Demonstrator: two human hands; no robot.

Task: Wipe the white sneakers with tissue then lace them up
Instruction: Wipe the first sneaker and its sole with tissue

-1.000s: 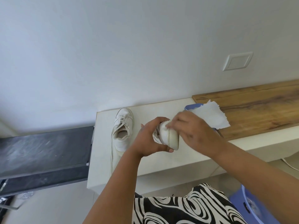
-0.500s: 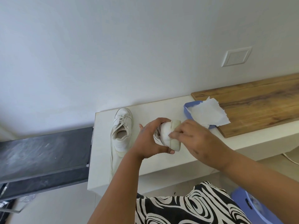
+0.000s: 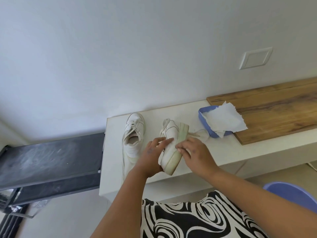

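Two white sneakers are in view on the white counter (image 3: 171, 182). One sneaker (image 3: 133, 134) lies flat near the counter's left end, toe toward the wall, opening up, laces loose. The second sneaker (image 3: 171, 148) is tipped on its side just right of the first, toe toward the wall, its pale sole edge facing right.

Left hand (image 3: 151, 158): it holds the tipped sneaker from the left, at the heel end. The thumb and palm wrap the lower part; the fingers (image 3: 163, 140) lie spread across the white upper.

Right hand (image 3: 193, 152): it sits against the sole side of the same sneaker. The fingertips (image 3: 179, 148) are curled together and press at the seam where upper meets sole. Whether a tissue is pinched beneath them cannot be told.

Tissue supply: a blue tray (image 3: 204, 122) stands on the counter to the right of the tipped sneaker, partly overlapping the edge of a wooden board (image 3: 274, 110). A white tissue sheet (image 3: 224, 121) with torn edges drapes over the tray. A crumpled white piece (image 3: 201, 134) lies on the counter between the tray and the right hand.

Surroundings: a white wall plate (image 3: 255, 58) is mounted above the board. A dark dusty surface (image 3: 49, 160) adjoins the counter's left end. A patterned black-and-white garment (image 3: 188, 219) fills the lower edge, with a blue curved object (image 3: 295, 194) at lower right.
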